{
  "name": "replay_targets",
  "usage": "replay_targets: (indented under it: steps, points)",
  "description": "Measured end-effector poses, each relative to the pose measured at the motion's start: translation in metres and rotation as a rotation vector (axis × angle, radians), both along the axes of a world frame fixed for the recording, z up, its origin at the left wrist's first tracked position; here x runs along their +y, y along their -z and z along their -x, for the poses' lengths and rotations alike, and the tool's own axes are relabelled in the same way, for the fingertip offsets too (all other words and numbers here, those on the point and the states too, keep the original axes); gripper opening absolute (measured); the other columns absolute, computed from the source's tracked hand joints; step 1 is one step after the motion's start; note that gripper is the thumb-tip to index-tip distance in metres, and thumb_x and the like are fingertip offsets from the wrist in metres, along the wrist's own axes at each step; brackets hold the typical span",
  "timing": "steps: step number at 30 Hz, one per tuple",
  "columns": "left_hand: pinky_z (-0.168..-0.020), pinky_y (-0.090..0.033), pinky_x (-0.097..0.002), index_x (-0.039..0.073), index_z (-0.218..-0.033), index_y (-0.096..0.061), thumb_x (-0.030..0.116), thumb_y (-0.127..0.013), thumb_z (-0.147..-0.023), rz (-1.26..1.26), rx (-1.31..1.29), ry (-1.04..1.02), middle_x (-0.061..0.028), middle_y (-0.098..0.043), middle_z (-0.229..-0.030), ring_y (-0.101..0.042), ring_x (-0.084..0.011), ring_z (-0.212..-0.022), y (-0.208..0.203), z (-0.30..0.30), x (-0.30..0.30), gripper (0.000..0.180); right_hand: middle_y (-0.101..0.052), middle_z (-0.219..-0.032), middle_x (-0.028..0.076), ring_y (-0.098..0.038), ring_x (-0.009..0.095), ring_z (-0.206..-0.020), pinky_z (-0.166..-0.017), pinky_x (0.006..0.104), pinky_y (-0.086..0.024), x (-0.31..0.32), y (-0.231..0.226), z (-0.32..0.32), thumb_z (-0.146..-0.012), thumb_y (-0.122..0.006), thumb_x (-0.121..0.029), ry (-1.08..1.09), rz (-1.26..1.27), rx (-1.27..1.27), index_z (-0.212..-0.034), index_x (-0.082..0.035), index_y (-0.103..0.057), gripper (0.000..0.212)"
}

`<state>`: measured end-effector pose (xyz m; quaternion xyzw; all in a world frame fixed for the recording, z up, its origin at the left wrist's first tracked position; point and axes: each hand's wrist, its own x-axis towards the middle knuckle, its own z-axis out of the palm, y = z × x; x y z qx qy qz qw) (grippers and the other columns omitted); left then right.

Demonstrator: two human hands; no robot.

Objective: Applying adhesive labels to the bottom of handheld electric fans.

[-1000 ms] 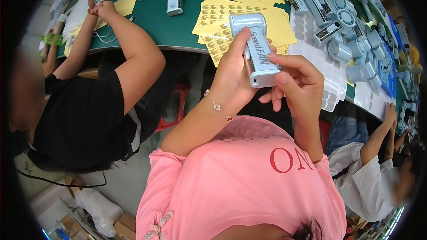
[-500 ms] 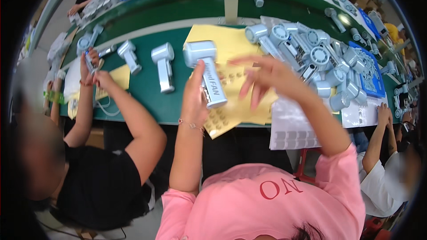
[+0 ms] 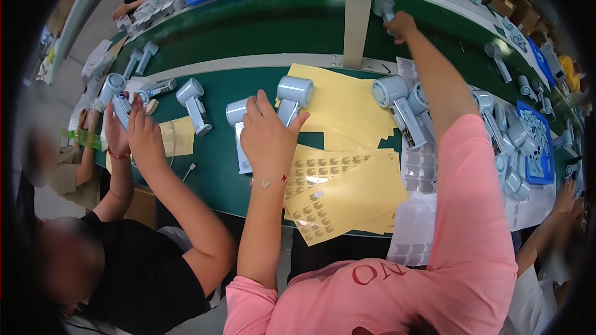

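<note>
Got the right hand (image 3: 401, 27) stretched way up, top of frame right of centre, wrapped round the handle of a pale blue handheld fan (image 3: 384, 6) by the dark green surface (image 3: 279, 25). Got the left hand (image 3: 269, 139) mid-frame, fingers spread, gripping nothing, partly covering a second fan (image 3: 295, 90) and a third fan (image 3: 241, 151). Can't tell if touching either. Also spotting yellow sheets (image 3: 360, 189) just right of that.

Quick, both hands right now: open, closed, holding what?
Left hand: open, fingers spread beside a white-and-blue fan; contact can't be told.
Right hand: closed on the far fan by its handle.
</note>
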<state>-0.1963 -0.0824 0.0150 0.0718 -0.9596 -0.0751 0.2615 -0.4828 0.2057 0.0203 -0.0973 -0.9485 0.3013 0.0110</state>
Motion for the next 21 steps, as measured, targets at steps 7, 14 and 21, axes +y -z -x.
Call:
replay_targets:
  steps: [7, 14, 21]
  points:
    - [-0.077, -0.046, -0.0307, 0.000, -0.117, -0.047, 0.021, -0.067, -0.078, -0.859, -0.206, 0.542, -0.0122, -0.057, -0.106, -0.057, -0.0220, -0.092, -0.028, -0.064, 0.024, 0.048, -0.053, -0.075, 0.005, -0.056, 0.012, -0.058, -0.056, 0.0267, -0.054, 0.040, -0.081, -0.174, -0.081, -0.061, -0.032, -0.166, 0.852, -0.092, -0.099, 0.000, -0.055, 0.037]
    - [-0.096, -0.034, -0.0404, -0.001, -0.126, -0.032, 0.048, -0.041, -0.089, -2.356, -0.640, 0.901, -0.0155, -0.046, -0.121, -0.044, -0.0245, -0.115, -0.002, -0.107, 0.074, 0.062, -0.051, -0.084, 0.010, -0.052, 0.017, -0.067, -0.055, 0.0251, -0.045, -0.057, -0.035, -0.425, -0.069, -0.067, -0.002, -0.350, -0.122, 0.600, -0.114, -0.006, -0.055, 0.047]
    - [-0.073, -0.050, -0.0304, -0.005, -0.114, -0.042, 0.051, -0.036, -0.091, -1.860, -0.522, 0.935, -0.0139, -0.056, -0.091, -0.060, -0.0178, -0.078, 0.003, -0.137, 0.049, 0.061, -0.059, -0.077, 0.007, -0.057, 0.011, -0.064, -0.058, 0.0223, -0.045, -0.063, -0.027, -0.470, -0.076, -0.063, -0.001, -0.284, 0.539, 0.223, -0.087, 0.000, -0.064, 0.011]
